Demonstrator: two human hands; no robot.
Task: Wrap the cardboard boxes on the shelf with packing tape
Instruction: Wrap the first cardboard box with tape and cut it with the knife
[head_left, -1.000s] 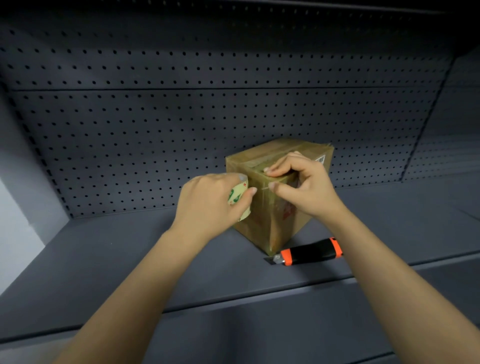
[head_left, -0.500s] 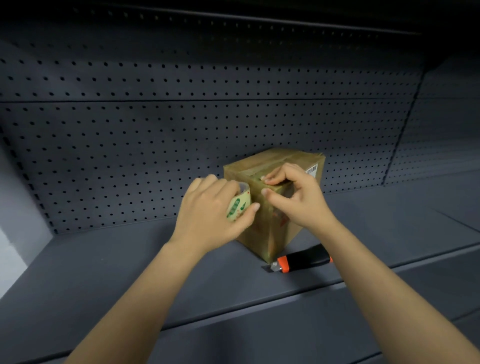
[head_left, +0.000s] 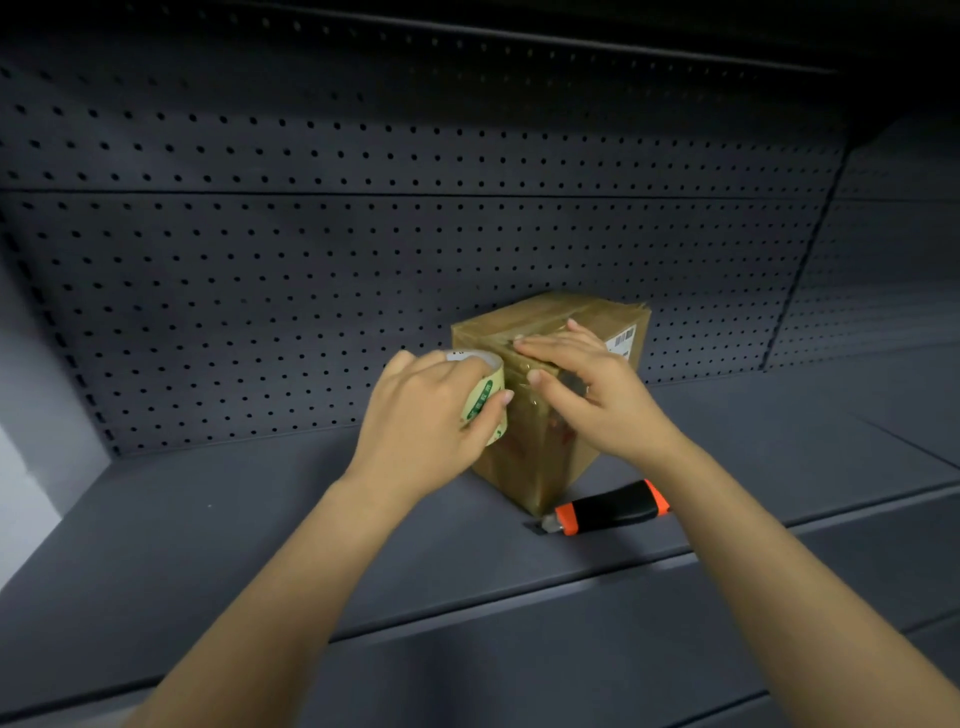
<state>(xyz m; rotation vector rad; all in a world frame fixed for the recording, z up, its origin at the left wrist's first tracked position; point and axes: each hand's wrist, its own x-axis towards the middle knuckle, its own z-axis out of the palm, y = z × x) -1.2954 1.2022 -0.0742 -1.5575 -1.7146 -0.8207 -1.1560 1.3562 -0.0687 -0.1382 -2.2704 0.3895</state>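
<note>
Gripping: your left hand (head_left: 421, 421) is wrapped round the tape roll (head_left: 485, 397), pressed to the box's left face.
Right hand (head_left: 597, 395): fingers spread flat on the cardboard box (head_left: 540, 457).
Box: mid-shelf (head_left: 208, 519), knife (head_left: 608, 512) beside its near corner.

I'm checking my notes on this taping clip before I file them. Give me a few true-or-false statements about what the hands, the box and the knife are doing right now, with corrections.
1. The left hand holds the tape roll against the cardboard box. True.
2. The right hand grips the utility knife. False: the knife lies on the shelf by the box's near corner; the right hand lies flat on the box.
3. The box stands on the shelf in front of a perforated back panel. True.
4. The knife's handle is all black. False: it is black with orange ends.
5. A second box stands to the left of the hands. False: only one box is in view.
</note>
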